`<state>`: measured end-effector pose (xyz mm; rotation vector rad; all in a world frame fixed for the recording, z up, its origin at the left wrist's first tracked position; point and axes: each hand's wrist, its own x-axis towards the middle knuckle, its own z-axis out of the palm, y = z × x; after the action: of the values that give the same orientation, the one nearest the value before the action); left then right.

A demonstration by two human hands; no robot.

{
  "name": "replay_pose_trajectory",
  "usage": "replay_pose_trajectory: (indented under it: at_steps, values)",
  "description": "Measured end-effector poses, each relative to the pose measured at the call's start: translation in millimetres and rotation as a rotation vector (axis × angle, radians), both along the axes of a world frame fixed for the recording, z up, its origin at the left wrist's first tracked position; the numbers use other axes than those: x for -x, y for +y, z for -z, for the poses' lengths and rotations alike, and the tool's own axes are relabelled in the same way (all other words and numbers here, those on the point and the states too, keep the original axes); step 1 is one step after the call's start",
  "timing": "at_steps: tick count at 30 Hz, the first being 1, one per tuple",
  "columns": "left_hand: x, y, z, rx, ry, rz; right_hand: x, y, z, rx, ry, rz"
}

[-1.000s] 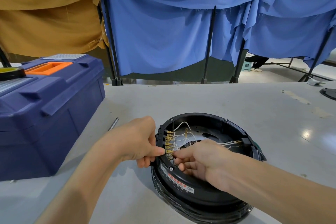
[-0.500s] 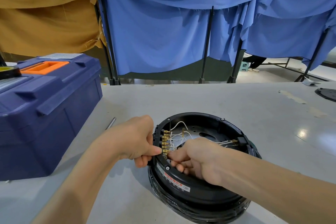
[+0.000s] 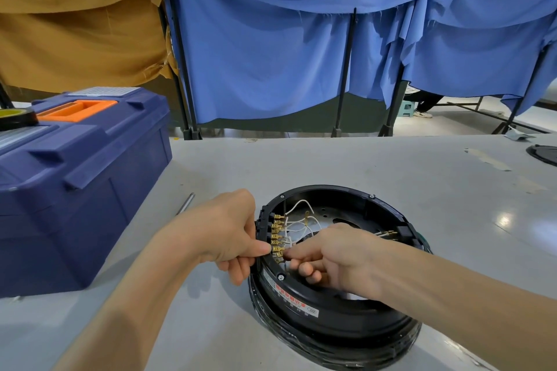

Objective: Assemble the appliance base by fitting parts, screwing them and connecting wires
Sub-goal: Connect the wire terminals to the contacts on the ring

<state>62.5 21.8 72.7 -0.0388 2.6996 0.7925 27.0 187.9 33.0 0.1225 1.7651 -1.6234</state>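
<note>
A round black appliance base [image 3: 331,307] lies on the grey table [image 3: 346,166], open side up. Inside its left wall runs a row of brass terminals [image 3: 277,235] with white wires [image 3: 297,224] looping toward the middle. My left hand [image 3: 229,232] grips the base's left rim from outside, thumb pressed beside the lowest terminals. My right hand [image 3: 334,256] reaches into the base, fingertips pinched on a wire connector at the lowest brass terminal. More brass-tipped wires [image 3: 385,233] lie at the right inner wall.
A dark blue toolbox [image 3: 75,187] with an orange handle stands at the left, a tape roll [image 3: 15,117] on its lid. A thin metal rod [image 3: 185,203] lies between toolbox and base. A black part [image 3: 544,153] sits at the table's far right edge. Blue and tan cloths hang behind.
Both hands stay on the base; my right fingertips have pressed a little closer to the lowest terminal. The view has shifted slightly.
</note>
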Motion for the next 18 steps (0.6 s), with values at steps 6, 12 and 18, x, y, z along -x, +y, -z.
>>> replay_pose_trajectory:
  at_steps: [6,12,18]
  values:
    - [1.3,0.6,-0.4,-0.019,-0.013,-0.005,1.6,-7.9,6.3,0.001,-0.055,0.03]
    - [3.6,-0.2,0.9,-0.028,-0.016,0.0,2.7,-18.7,4.8,-0.148,0.017,0.11]
    - [4.9,-0.5,0.9,-0.023,-0.006,0.011,-0.3,-20.5,3.8,-0.179,0.102,0.104]
